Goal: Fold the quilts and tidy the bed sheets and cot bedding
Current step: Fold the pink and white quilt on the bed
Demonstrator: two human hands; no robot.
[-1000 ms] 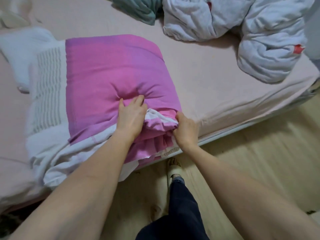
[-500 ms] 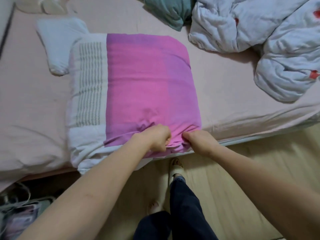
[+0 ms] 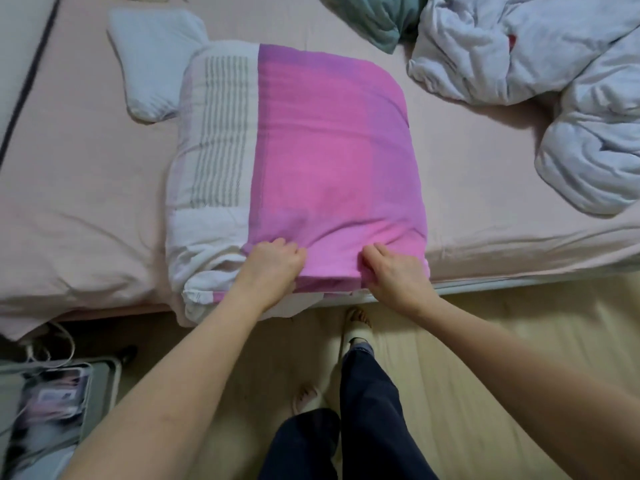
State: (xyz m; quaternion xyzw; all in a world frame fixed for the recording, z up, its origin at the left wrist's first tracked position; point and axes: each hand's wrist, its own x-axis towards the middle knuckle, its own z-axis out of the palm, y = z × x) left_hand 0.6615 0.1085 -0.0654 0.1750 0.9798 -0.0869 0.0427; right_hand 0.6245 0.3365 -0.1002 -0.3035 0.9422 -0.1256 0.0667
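Far left, we can't make out the blurred clutter [image 3: 45, 407] on the floor. On the pink sheet [image 3: 86, 188], our left hand [image 3: 272, 268] and right hand [image 3: 393, 271] both grasp the folded pink quilt's [image 3: 329, 161] near edge; a rumpled white quilt [image 3: 554, 81] runs off frame, far right.

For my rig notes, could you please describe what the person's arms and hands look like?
Both forearms are bare, with no sleeves in view. The left hand and right hand wear no gloves; no rings, watch or bracelets are visible.
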